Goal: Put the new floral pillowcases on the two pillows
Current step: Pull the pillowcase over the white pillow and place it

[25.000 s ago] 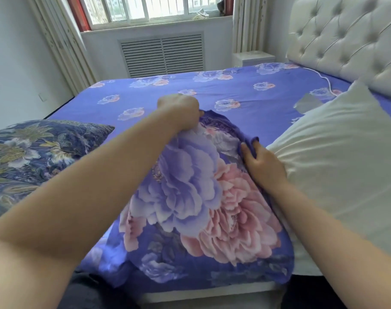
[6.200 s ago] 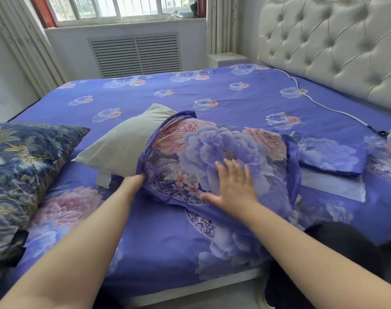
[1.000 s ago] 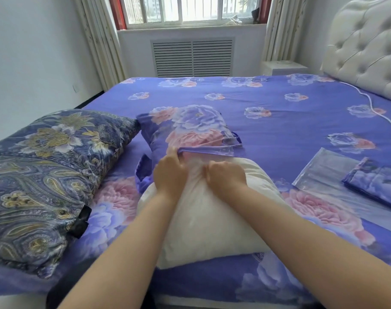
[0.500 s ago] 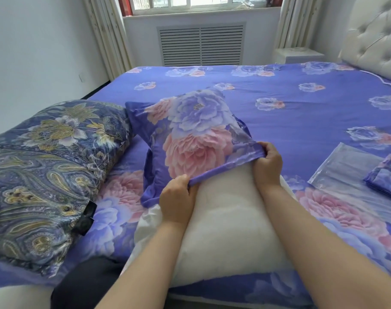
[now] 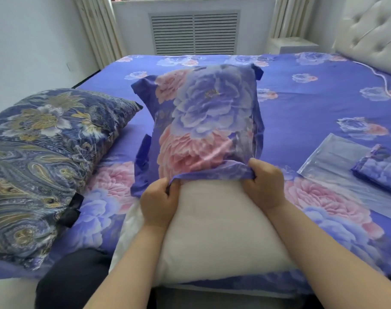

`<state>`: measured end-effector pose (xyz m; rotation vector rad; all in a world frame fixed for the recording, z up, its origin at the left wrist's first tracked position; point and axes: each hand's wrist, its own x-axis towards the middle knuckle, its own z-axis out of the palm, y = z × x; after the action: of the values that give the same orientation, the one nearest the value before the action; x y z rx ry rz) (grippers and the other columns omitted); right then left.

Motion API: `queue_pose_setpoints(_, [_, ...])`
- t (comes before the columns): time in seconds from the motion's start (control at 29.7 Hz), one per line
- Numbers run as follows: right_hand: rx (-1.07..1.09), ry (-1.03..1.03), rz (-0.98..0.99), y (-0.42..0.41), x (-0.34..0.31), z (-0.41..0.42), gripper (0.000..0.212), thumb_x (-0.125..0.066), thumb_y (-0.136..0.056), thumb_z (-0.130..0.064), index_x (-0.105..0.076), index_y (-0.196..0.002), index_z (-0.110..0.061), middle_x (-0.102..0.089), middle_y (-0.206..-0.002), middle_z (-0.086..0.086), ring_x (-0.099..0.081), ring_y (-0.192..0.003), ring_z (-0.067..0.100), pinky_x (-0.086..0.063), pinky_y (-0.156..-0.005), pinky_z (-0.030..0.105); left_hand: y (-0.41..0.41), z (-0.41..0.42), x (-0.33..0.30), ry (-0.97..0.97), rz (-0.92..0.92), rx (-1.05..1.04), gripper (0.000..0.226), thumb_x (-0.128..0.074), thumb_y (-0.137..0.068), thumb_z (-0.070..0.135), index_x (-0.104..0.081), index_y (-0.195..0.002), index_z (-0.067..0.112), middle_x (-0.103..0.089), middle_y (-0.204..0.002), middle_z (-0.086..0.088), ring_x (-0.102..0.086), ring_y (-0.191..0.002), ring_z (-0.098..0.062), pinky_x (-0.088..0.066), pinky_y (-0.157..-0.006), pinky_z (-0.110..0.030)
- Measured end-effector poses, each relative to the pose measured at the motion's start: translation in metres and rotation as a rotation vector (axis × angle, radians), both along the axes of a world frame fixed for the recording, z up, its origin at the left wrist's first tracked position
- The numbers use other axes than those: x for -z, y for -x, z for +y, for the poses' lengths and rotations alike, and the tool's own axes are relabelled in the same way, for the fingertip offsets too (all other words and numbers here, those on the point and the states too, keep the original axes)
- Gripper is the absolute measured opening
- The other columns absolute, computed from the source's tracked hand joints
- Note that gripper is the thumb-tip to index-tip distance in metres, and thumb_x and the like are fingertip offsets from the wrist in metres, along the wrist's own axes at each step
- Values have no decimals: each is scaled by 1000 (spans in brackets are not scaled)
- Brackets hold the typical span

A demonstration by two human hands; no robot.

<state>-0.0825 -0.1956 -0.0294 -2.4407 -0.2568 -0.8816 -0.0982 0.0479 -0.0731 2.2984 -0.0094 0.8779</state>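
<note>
I grip the open hem of the purple pillowcase printed with big pink and lilac peonies (image 5: 203, 121) with both hands: my left hand (image 5: 160, 202) pinches the hem's left end, fingers curled round the cloth, and my right hand (image 5: 263, 182) clutches its right end the same way. The case covers the far end of the plain white pillow (image 5: 217, 233), which lies on the purple floral bed sheet (image 5: 312, 103) with its near part bare between my forearms. To the left rests a second pillow in a dark blue and gold paisley cover (image 5: 40, 159). To the right, a folded floral pillowcase (image 5: 382, 168) sits on a clear plastic bag (image 5: 337, 161).
</note>
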Motion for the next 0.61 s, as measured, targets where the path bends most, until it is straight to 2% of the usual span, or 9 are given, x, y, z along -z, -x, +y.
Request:
queue_pose_setpoints(0.07, [-34, 36, -52, 8, 6, 3, 22, -44, -71, -23, -34, -55, -12, -40, -48, 12, -35, -46, 28, -22, -47, 28, -2, 7, 7, 86, 64, -51, 52, -39, -85, 50, -46, -57, 7, -51, -55, -8, -47, -54, -26, -20, -52, -28])
queue_pose_setpoints(0.17, [155, -33, 209, -6, 11, -10, 18, -40, -70, -27, -34, -62, -12, -51, -58, 14, -40, -58, 33, -23, -52, 31, 2, 3, 3, -54, -151, 33, 50, -51, -84, 42, -37, -51, 9, -40, -48, -9, -32, -51, -16, -21, -50, -29])
queue_pose_setpoints(0.2, [181, -51, 239, -9, 13, -14, 16, -39, -69, -26, -34, -64, -12, -50, -60, 12, -40, -61, 32, -22, -53, 32, 3, 0, 2, -99, -231, 74, 48, -54, -85, 39, -35, -51, 10, -37, -48, -8, -29, -53, -16, -20, -50, -29])
queue_pose_setpoints(0.27, [162, -144, 204, -7, 15, -16, 14, -41, -70, -24, -36, -66, -12, -44, -58, 3, -37, -63, 28, -21, -53, 33, 2, -1, 1, -117, -290, 119, 39, -58, -85, 31, -35, -59, 14, -35, -51, -7, -28, -54, -15, -22, -50, -29])
queue_pose_setpoints(0.34, [122, -223, 103, 1, 17, -13, 11, -50, -73, -21, -42, -68, -15, -44, -60, -1, -38, -61, 25, -23, -53, 31, 2, 0, 7, -92, -275, 99, 31, -61, -78, 16, -33, -65, 20, -36, -54, -5, -29, -55, -16, -26, -50, -31])
queue_pose_setpoints(0.4, [96, -165, -8, 5, 22, -12, 10, -52, -73, -18, -45, -68, -13, -43, -60, 0, -39, -57, 25, -27, -52, 28, 3, 1, 10, -61, -258, 55, 34, -60, -67, 1, -33, -65, 22, -36, -55, -4, -28, -55, -16, -27, -48, -33])
queue_pose_setpoints(0.47, [92, -70, -85, 5, 24, -14, 9, -44, -70, -16, -43, -63, -11, -39, -56, 3, -34, -52, 23, -26, -50, 27, 5, 0, 10, -18, -247, 19, 44, -56, -58, -11, -31, -65, 24, -35, -56, -3, -24, -55, -13, -26, -47, -31])
queue_pose_setpoints(0.54, [137, -20, -104, 6, 26, -15, 7, -41, -67, -13, -43, -61, -10, -41, -54, 7, -35, -48, 24, -23, -48, 25, 7, 0, 9, 0, -228, -19, 38, -49, -59, -10, -31, -66, 23, -37, -58, -3, -24, -57, -11, -25, -46, -30])
queue_pose_setpoints(0.61, [228, -15, -40, 5, 29, -14, 6, -46, -67, -4, -48, -69, -10, -48, -55, 10, -45, -47, 31, -24, -49, 26, 10, -2, 8, 35, -137, -88, 26, -41, -61, -3, -32, -67, 22, -38, -64, -3, -28, -58, -14, -25, -47, -31])
